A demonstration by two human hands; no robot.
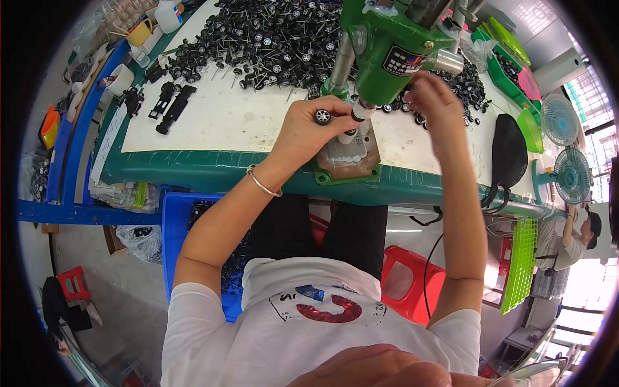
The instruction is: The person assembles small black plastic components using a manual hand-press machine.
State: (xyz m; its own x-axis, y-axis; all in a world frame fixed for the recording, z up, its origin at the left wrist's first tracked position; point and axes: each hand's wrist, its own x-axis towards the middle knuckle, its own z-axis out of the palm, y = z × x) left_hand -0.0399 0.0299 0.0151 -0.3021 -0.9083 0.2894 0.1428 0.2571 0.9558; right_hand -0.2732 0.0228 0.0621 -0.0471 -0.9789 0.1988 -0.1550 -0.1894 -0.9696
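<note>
Green press [387, 45] bears a black oval label [403, 61].

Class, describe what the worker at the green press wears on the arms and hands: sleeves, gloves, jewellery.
Both forearms are bare, and the left hand and right hand wear no gloves. A thin silver bangle circles the left wrist. The short white T-shirt sleeves end above the elbows. No watch or ring can be seen.

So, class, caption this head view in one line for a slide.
Left hand holds a toy wheel at a green press; right hand reaches behind it.
</note>
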